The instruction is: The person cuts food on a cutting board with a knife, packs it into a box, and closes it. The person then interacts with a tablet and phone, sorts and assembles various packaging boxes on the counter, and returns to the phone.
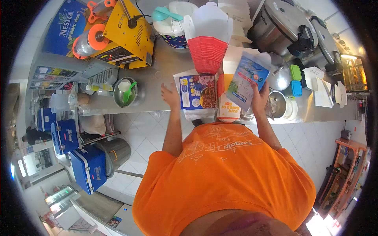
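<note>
My right hand (pixel 260 100) grips a blue-and-white printed plastic packet (pixel 248 78) by its lower right side, above the counter. My left hand (pixel 169 95) has nothing in it, its fingers apart, just left of a blue printed pack with food pictures (pixel 197 93). Beside that pack, below the packet, lies an orange-and-white printed carton (pixel 229 112). A nested stack of red paper food boxes with white insides (pixel 208 51) stands behind them.
A yellow sealing machine (pixel 130 37) and a steel bowl with a green scoop (pixel 125 92) are at left. Large pressure cookers (pixel 281 25) stand at back right, near green and blue lidded containers (pixel 296 88). Blue coolers (pixel 88 167) sit on the floor behind left.
</note>
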A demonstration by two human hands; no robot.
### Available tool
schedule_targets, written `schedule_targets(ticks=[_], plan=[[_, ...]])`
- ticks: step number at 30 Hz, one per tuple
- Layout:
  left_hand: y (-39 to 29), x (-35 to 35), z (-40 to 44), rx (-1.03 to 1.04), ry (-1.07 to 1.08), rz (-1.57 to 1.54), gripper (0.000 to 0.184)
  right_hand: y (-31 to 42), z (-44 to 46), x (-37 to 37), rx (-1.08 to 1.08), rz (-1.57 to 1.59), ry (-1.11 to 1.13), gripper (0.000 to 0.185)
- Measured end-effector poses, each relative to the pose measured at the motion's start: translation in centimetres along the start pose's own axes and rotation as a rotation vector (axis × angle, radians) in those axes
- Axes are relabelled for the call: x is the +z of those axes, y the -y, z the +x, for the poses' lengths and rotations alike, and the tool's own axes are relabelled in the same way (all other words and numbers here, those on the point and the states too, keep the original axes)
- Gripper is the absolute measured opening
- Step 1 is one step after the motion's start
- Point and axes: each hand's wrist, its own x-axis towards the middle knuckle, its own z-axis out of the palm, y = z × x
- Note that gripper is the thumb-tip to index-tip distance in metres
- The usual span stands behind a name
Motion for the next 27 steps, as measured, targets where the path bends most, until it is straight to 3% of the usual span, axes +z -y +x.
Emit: schedule_targets(ticks=[3,6,9,12,13,15,18,22,24,27], plan=[[11.0,4.8,5.9,-0.602,0.74,-0.391,0.05,-0.8,-0.1,0.7,0.094,-0.085,-0.006,0.036],[9.2,7.1,5.9,-0.163,0.799,-0.299,0.032,-0.2,0.5,2.1,0.021,-0.221,0.007,0.039],[6.2,7.7,6.2,0.174,0.578,0.192,0.025,-0.2,3.3,2.6,-0.11,-0.219,-0.103,0.046],[5.3,8.4,7.8,0.301,0.565,0.157,0.022,0.2,7.0,3.8,-0.342,-0.266,-0.321,0.053],[5.0,8.7,8.3,0.269,0.579,0.119,0.022,0.3,7.7,4.6,-0.429,-0.304,-0.401,0.055],[4.4,8.9,9.2,0.204,0.611,0.05,0.023,-0.2,8.2,6.6,-0.393,-0.471,-0.365,0.057],[3.6,8.5,9.5,0.313,0.589,0.122,0.023,-3.9,9.8,9.5,-0.359,-0.596,-0.322,0.06],[6.2,10.2,8.9,0.322,0.336,-0.163,0.027,-6.4,10.1,12.6,-0.23,-0.655,-0.193,0.065],[3.2,6.0,6.9,0.265,0.383,-0.202,0.034,-7.9,10.3,12.9,-0.146,-0.68,-0.12,0.068],[3.8,4.7,5.6,0.156,0.686,-0.14,0.046,-8.2,10.5,11.9,0.006,-0.776,0.034,0.054]])
